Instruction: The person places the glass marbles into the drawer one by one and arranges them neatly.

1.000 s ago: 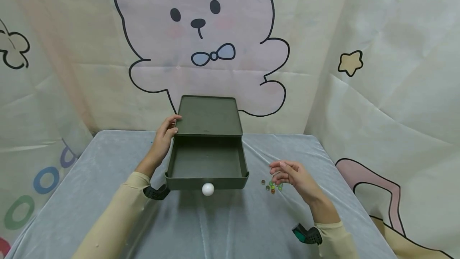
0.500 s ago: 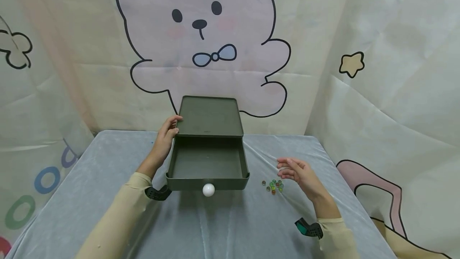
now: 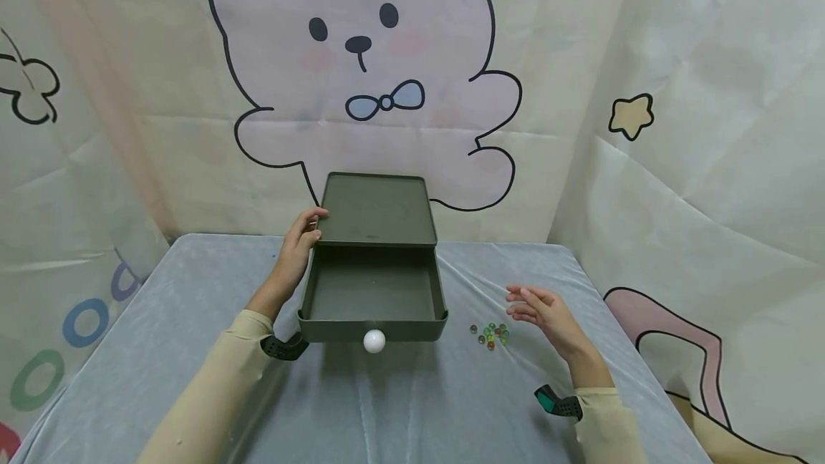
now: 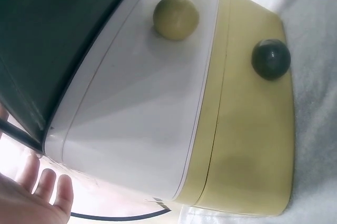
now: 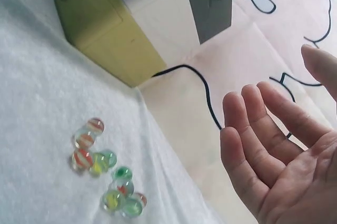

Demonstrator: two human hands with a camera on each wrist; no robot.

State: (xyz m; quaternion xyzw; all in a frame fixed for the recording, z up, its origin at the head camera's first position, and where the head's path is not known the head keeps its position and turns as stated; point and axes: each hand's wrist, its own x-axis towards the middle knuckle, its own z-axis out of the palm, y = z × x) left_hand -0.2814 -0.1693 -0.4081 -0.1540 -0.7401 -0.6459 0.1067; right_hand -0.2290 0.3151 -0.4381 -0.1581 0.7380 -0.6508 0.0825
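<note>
A stacked drawer box stands mid-table, its dark green top drawer [image 3: 370, 296] pulled out with a white knob [image 3: 374, 341]. Its inside looks bare. Below it, in the left wrist view, are a white drawer [image 4: 131, 98] with a yellow knob and a yellow drawer [image 4: 247, 140] with a dark green knob, both closed. My left hand [image 3: 293, 256] rests against the box's left side, fingertips at the top edge. Several glass marbles [image 3: 491, 335] lie in a loose cluster on the cloth right of the box. My right hand [image 3: 548, 317] hovers beside them, fingers relaxed, holding nothing.
A grey-blue cloth [image 3: 213, 285] covers the table. Behind it hangs a curtain [image 3: 554, 41] printed with a bear, and the printed fabric continues along both sides. A dark strap [image 3: 558, 402] with a camera mount sits on the right wrist.
My right hand has moved to the right, away from above the marbles, uncovering more of them. The left hand and the drawer box stay in place.
</note>
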